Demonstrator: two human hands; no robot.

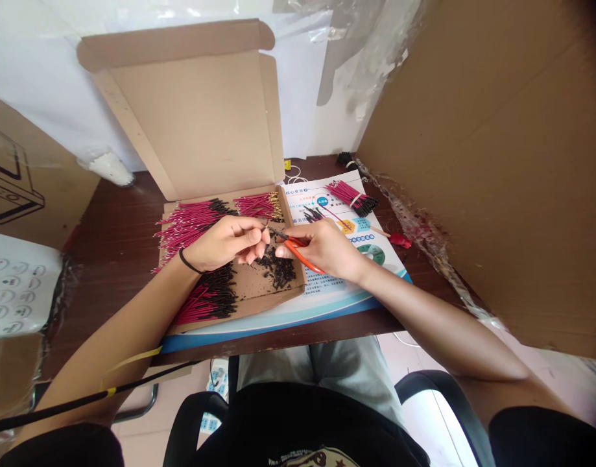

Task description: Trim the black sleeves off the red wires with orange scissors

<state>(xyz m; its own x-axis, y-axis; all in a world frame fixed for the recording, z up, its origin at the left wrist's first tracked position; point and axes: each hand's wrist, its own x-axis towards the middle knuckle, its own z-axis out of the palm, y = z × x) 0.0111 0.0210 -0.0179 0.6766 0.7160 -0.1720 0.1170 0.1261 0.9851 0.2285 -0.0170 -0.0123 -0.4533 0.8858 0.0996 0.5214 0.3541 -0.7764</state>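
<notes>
My right hand (327,246) is wrapped around orange-handled pliers (302,254), their dark jaws pointing left. The jaws meet the fingertips of my left hand (234,241), which pinches a thin wire (266,227); most of it is hidden by the fingers. Both hands are above an open cardboard box (220,130) with its lid raised. Inside lie red wires with black ends (190,227), more of them near the front (207,301), and a red bunch with gold-coloured tips (259,205). Small black scraps (279,271) are strewn on the box floor beneath my right hand.
A printed sheet (375,292) lies under the box. On it are a banded red wire bundle (351,196), loose black-ended pieces (314,215) and a red-tipped stick (399,239). A large cardboard panel (497,162) stands at right, and a carton (30,168) at left.
</notes>
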